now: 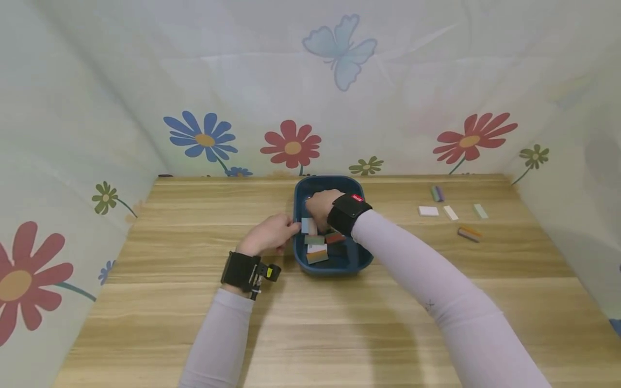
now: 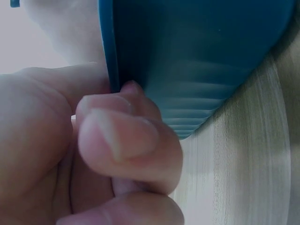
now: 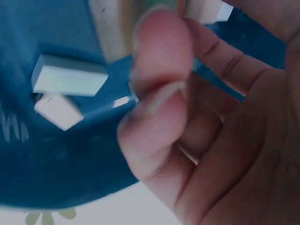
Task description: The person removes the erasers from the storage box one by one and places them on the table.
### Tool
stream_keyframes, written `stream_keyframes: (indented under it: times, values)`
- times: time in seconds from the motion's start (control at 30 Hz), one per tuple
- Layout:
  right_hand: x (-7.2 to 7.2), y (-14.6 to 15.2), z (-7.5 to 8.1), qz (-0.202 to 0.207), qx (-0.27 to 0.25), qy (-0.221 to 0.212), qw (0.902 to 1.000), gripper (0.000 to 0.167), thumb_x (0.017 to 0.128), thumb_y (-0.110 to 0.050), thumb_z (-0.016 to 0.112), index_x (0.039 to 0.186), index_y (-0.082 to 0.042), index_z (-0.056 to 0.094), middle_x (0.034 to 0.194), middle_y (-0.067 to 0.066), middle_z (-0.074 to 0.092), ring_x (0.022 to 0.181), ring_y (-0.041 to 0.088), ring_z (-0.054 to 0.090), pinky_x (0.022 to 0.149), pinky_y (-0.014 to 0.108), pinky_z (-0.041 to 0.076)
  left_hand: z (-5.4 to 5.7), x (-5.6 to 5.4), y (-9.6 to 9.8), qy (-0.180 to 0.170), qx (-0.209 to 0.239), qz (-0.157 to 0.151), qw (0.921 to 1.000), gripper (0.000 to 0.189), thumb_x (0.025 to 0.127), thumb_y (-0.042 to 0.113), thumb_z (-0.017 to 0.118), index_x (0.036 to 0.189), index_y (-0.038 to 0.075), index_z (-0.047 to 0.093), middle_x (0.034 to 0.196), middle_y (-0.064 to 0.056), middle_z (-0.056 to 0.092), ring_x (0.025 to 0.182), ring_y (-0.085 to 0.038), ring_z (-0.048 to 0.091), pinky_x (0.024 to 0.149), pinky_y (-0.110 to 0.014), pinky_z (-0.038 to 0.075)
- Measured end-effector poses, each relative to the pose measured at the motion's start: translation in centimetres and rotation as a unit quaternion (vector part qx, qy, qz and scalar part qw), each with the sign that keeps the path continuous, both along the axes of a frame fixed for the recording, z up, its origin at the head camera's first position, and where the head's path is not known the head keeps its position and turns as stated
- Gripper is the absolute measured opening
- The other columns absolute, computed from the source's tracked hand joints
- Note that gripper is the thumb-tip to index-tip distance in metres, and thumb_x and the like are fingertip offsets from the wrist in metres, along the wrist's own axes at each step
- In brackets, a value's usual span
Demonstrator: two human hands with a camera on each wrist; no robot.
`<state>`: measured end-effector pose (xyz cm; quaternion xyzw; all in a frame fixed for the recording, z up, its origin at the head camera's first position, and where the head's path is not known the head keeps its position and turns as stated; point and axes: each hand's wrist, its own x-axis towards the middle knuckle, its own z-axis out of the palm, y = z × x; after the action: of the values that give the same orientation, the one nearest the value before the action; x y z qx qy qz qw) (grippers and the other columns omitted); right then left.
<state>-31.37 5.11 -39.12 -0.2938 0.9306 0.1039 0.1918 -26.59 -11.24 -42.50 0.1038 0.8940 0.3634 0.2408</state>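
Note:
A dark blue plastic basin (image 1: 348, 264) stands upright on the table, with several small eraser-like blocks in it. My left hand (image 1: 273, 233) pinches its left rim, thumb over the edge and curled fingers against the outer wall (image 2: 201, 56). Down inside the basin, my right hand (image 1: 324, 207) reaches among the blocks with bent fingers. Close behind its fingertips lies a tan block (image 3: 112, 28); I cannot tell whether the fingers hold anything. Apart from them, a pale block (image 3: 70, 77) rests beside a smaller white block (image 3: 58, 111). An orange-and-grey block (image 1: 317, 257) lies toward the near end.
Right of the basin, several loose blocks lie on the wooden table (image 1: 204, 215): a white one (image 1: 428, 211), a narrow white one (image 1: 450, 213), a pale green one (image 1: 481, 210), a purple-and-green one (image 1: 437, 194) and an orange-striped one (image 1: 469, 234). A flower-print curtain (image 1: 233, 64) encloses the table.

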Motion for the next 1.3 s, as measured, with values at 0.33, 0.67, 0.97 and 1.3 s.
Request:
stream_keyframes:
  times: [0.33,0.67,0.97,1.3]
  values:
    - [0.0,-0.6,-1.0,0.006,0.032,0.024,0.9992,0.015,0.084,-0.017,0.073,0.097,-0.013,0.066,0.092,0.003,0.065,0.077,0.019,0.057,0.070,0.036,0.051,-0.1,-0.1,0.1,-0.004,0.001,0.000,1.0000,0.031,0.102,0.025,0.047,0.082,0.005,0.058,0.057,-0.003,0.050,0.049,-0.022,0.053,0.052,-0.030,0.036]
    - [0.2,0.1,2.3,-0.005,0.003,0.110,0.9939,0.034,0.085,-0.029,0.073,0.114,-0.012,0.067,0.092,0.004,0.068,0.080,0.022,0.064,0.073,0.043,0.053,0.2,0.0,0.2,0.012,-0.021,-0.006,0.9997,0.031,0.103,0.027,0.046,0.083,0.006,0.056,0.059,-0.003,0.051,0.052,-0.026,0.058,0.053,-0.030,0.037]
    - [-0.7,4.4,6.4,-0.098,-0.008,0.121,0.9878,0.025,0.088,-0.032,0.068,0.096,-0.009,0.070,0.079,0.005,0.065,0.074,0.023,0.062,0.067,0.044,0.052,0.4,0.1,0.1,0.015,-0.035,-0.006,0.9992,0.032,0.104,0.030,0.043,0.084,0.008,0.055,0.060,-0.003,0.052,0.055,-0.026,0.059,0.054,-0.031,0.038]
    - [-2.9,12.7,4.5,-0.228,-0.008,0.084,0.9701,0.020,0.084,-0.017,0.065,0.097,-0.004,0.070,0.089,0.012,0.063,0.074,0.027,0.056,0.056,0.044,0.047,0.3,0.1,0.2,0.016,-0.038,-0.008,0.9991,0.032,0.103,0.031,0.045,0.084,0.008,0.056,0.061,-0.004,0.052,0.056,-0.028,0.060,0.055,-0.031,0.038]
